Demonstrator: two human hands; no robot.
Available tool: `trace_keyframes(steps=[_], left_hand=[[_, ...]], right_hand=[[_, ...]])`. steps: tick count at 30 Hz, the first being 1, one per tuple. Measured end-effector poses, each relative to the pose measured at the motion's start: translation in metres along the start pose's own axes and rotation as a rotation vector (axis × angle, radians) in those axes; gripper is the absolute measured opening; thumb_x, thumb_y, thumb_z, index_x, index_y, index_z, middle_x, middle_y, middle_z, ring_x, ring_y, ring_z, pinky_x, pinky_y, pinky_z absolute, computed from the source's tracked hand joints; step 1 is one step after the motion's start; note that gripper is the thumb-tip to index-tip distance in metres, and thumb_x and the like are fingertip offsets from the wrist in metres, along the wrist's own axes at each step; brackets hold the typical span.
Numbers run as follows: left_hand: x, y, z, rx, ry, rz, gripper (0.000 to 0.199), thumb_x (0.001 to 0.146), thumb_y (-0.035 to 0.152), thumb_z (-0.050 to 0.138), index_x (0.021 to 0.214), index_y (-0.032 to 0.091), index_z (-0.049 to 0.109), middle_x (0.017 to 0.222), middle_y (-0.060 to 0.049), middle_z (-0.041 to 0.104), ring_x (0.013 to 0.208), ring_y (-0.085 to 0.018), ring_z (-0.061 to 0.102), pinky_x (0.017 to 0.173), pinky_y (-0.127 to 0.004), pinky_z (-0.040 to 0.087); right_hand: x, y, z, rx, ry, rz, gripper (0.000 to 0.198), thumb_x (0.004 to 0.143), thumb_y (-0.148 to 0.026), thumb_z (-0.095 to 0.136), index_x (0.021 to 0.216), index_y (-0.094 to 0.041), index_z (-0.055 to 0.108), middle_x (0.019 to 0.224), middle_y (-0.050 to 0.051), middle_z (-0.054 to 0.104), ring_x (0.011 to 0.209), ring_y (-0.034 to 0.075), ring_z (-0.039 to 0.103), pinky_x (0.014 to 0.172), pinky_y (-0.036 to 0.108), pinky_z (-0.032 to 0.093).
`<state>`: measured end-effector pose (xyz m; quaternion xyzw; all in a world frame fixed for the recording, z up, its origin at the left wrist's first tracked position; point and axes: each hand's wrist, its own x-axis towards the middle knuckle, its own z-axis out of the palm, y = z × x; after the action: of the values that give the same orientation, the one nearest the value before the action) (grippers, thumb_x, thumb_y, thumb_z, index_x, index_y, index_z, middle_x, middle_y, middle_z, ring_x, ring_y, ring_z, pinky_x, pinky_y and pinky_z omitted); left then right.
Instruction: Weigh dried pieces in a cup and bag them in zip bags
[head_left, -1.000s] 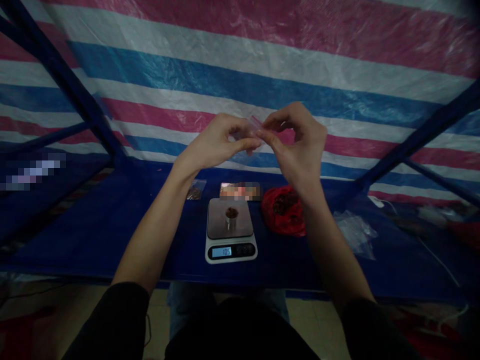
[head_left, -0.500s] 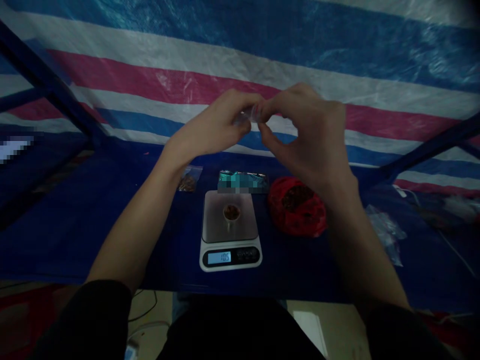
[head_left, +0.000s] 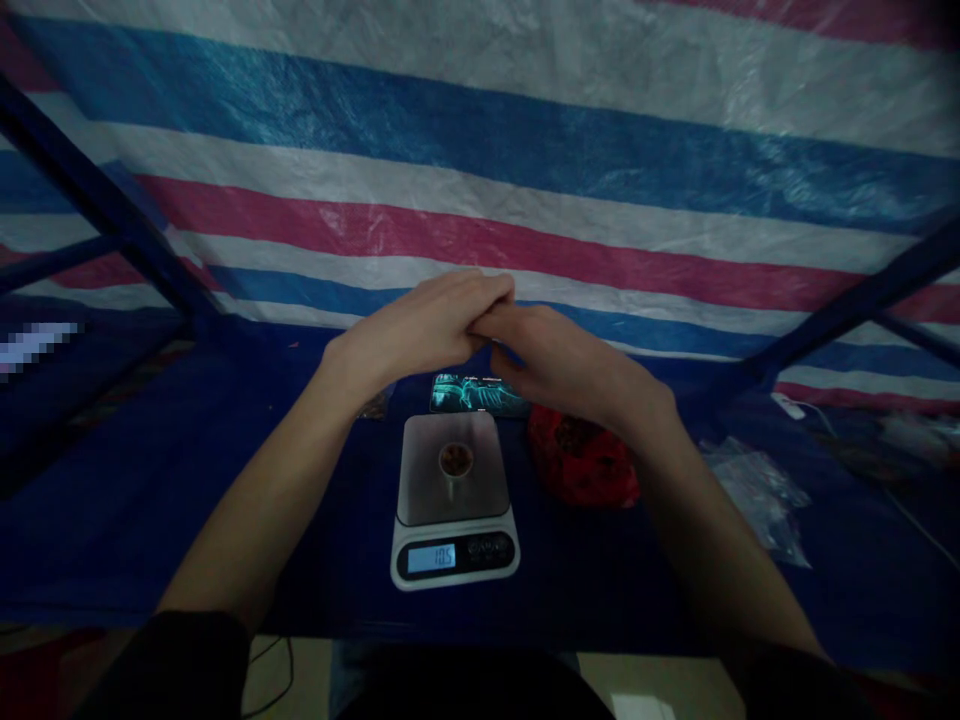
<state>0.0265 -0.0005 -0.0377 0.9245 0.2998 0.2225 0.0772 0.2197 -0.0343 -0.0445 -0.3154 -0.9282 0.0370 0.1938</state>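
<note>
A strip of blue tabletop (head_left: 570, 600) separates the white, silver-plated digital scale (head_left: 412, 490) from its front edge; left hand (head_left: 424, 325) and right hand (head_left: 574, 355) touch, any grasp hidden.

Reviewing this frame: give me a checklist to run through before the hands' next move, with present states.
1. Scale lit: ok, appears to read 10.5.
2. Cup upright on the scale: ok.
3. Left hand and right hand off the scale: ok.
4. Anything held between them: cannot tell, hidden.
5. Red bag fully visible: not ok, partly covered.
6. Clear bags off the scale: ok.
</note>
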Motion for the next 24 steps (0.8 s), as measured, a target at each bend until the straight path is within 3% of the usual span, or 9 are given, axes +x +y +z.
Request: trace_keyframes(steps=[4, 8, 11, 13, 14, 16, 19, 24], left_hand=[[-0.002, 0.010, -0.001, -0.014, -0.024, 0.018, 0.024, 0.082, 0.008, 0.054, 0.100, 0.021, 0.062, 0.100, -0.005, 0.068, 0.095, -0.022, 0.063, 0.082, -0.034, 0.045], [-0.007, 0.015, 0.001, -0.010, -0.050, 0.006, 0.021, 0.081, 0.011, 0.057, 0.098, 0.022, 0.062, 0.100, -0.005, 0.068, 0.095, -0.023, 0.064, 0.082, -0.035, 0.045], [-0.020, 0.002, 0.009, 0.003, -0.037, -0.077, 0.010, 0.085, 0.019, 0.062, 0.094, 0.023, 0.060, 0.091, -0.003, 0.066, 0.086, -0.022, 0.063, 0.076, -0.035, 0.043], [-0.036, -0.016, 0.020, -0.013, -0.018, -0.148, 0.010, 0.087, 0.023, 0.061, 0.097, 0.023, 0.059, 0.089, -0.003, 0.064, 0.081, -0.021, 0.061, 0.074, -0.034, 0.043], [-0.046, -0.025, 0.028, -0.044, -0.006, -0.182, 0.013, 0.087, 0.023, 0.061, 0.099, 0.023, 0.058, 0.089, -0.002, 0.063, 0.079, -0.020, 0.060, 0.074, -0.034, 0.043], [-0.067, -0.043, 0.045, -0.115, 0.034, -0.230, 0.022, 0.085, 0.019, 0.058, 0.107, 0.022, 0.054, 0.091, -0.001, 0.060, 0.079, -0.019, 0.060, 0.075, -0.034, 0.045], [-0.092, -0.060, 0.073, -0.127, 0.100, -0.303, 0.040, 0.081, 0.014, 0.055, 0.120, 0.021, 0.049, 0.095, -0.001, 0.056, 0.082, -0.019, 0.059, 0.076, -0.034, 0.048], [-0.104, -0.067, 0.098, -0.155, 0.225, -0.303, 0.047, 0.078, 0.008, 0.054, 0.124, 0.021, 0.053, 0.100, -0.002, 0.058, 0.090, -0.019, 0.060, 0.084, -0.033, 0.050]], right_hand=[[-0.003, -0.005, 0.003, 0.027, -0.020, -0.028, 0.031, 0.091, 0.000, 0.053, 0.115, -0.012, 0.069, 0.115, 0.014, 0.074, 0.101, 0.023, 0.067, 0.090, 0.036, 0.051], [-0.006, -0.009, -0.005, 0.143, -0.077, -0.074, 0.022, 0.090, -0.001, 0.055, 0.096, -0.013, 0.072, 0.102, 0.010, 0.076, 0.090, 0.020, 0.067, 0.085, 0.034, 0.051], [-0.012, -0.003, -0.019, 0.362, 0.008, -0.143, 0.022, 0.094, -0.005, 0.058, 0.098, -0.017, 0.076, 0.104, 0.005, 0.079, 0.096, 0.018, 0.070, 0.091, 0.033, 0.052], [-0.017, 0.007, -0.024, 0.449, 0.054, -0.118, 0.021, 0.096, -0.010, 0.061, 0.103, -0.018, 0.078, 0.106, 0.004, 0.080, 0.099, 0.017, 0.071, 0.092, 0.032, 0.052], [-0.018, 0.012, -0.023, 0.467, 0.010, -0.091, 0.020, 0.095, -0.011, 0.063, 0.105, -0.018, 0.079, 0.104, 0.004, 0.080, 0.096, 0.017, 0.072, 0.089, 0.031, 0.053], [-0.018, 0.024, -0.012, 0.492, -0.228, -0.044, 0.021, 0.091, -0.013, 0.071, 0.111, -0.016, 0.079, 0.097, 0.003, 0.079, 0.086, 0.016, 0.071, 0.078, 0.029, 0.053], [-0.009, 0.037, 0.023, 0.555, -0.599, -0.024, 0.045, 0.078, -0.014, 0.086, 0.122, -0.015, 0.075, 0.088, 0.000, 0.073, 0.077, 0.016, 0.068, 0.067, 0.025, 0.050], [0.008, 0.041, 0.080, 0.738, -0.764, -0.090, 0.061, 0.071, -0.014, 0.091, 0.129, -0.018, 0.073, 0.082, -0.005, 0.067, 0.073, 0.013, 0.062, 0.063, 0.023, 0.046]])
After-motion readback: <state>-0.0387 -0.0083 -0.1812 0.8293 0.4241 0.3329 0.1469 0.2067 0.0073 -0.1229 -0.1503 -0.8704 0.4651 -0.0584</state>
